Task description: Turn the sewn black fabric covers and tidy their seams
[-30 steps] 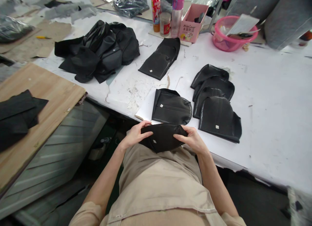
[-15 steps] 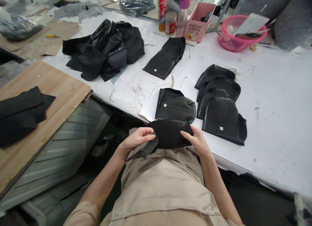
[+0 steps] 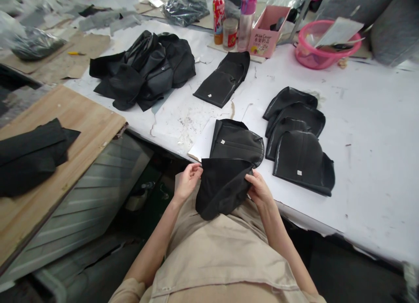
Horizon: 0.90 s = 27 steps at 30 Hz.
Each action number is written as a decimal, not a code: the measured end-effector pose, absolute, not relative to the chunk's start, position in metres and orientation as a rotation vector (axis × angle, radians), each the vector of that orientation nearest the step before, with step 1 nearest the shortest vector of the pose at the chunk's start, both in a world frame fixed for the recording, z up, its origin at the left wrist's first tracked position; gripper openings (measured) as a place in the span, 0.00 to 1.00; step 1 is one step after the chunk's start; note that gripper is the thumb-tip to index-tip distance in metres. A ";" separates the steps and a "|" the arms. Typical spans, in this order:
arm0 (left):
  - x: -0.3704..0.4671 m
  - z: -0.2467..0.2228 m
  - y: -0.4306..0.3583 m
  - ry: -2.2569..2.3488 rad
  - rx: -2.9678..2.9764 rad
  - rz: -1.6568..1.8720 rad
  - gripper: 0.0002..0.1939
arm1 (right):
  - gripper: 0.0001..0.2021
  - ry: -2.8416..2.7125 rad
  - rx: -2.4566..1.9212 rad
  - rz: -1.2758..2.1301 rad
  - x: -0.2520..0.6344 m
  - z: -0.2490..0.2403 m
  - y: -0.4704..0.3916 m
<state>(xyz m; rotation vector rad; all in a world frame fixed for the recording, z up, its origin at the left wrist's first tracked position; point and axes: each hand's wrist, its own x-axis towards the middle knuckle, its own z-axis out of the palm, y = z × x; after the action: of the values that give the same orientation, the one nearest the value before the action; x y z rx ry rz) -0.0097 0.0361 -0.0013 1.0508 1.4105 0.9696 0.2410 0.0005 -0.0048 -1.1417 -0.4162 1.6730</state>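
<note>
Between my two hands a black fabric piece (image 3: 222, 185) hangs over my lap at the table's front edge. My left hand (image 3: 189, 181) pinches its upper left corner. At its right side my right hand (image 3: 258, 185) grips the edge, thumb on top and the other fingers partly hidden behind. Just beyond it lies a black sewn piece (image 3: 237, 141) with a small white tag, its near side covered by the held fabric. To the right, several curved black pieces (image 3: 303, 161) overlap in a row, the nearest with a white tag.
Farther back on the white table (image 3: 376, 141) are a flat black piece (image 3: 225, 78), a heap of black fabric (image 3: 147, 69), a red-labelled bottle (image 3: 218, 17), a pink box (image 3: 266, 32) and a pink basket (image 3: 314, 54). A wooden board (image 3: 88, 115) holding black fabric (image 3: 36, 154) stands left.
The held fabric has opened out from its folded state and now hangs lower. My left hand has moved left and slightly up to its corner; my right hand has shifted only a little.
</note>
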 end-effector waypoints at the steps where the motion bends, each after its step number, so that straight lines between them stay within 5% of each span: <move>1: -0.007 -0.006 0.033 1.359 0.986 0.914 0.21 | 0.15 -0.424 -1.135 1.674 0.240 -0.005 0.001; 7: 0.007 0.003 0.022 1.271 0.824 0.967 0.26 | 0.17 -0.524 -1.233 1.446 0.235 0.001 0.003; 12: 0.002 0.010 0.027 1.458 1.161 1.030 0.19 | 0.30 -0.559 -1.263 1.246 0.234 0.005 0.003; 16: -0.002 0.008 0.027 1.521 1.266 1.025 0.19 | 0.16 -0.562 -1.312 1.181 0.237 0.002 -0.001; 20: -0.005 0.007 0.025 1.539 1.372 0.993 0.18 | 0.22 -0.581 -1.241 1.342 0.243 0.004 -0.003; 27: -0.007 0.006 0.024 1.550 1.414 1.027 0.17 | 0.16 -0.632 -1.354 1.285 0.245 0.011 0.007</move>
<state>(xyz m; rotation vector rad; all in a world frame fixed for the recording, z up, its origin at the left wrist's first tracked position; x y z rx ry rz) -0.0068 0.0240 0.0060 1.4138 1.5496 1.0270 0.2446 0.0072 0.0107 -1.3544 -0.6315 1.2846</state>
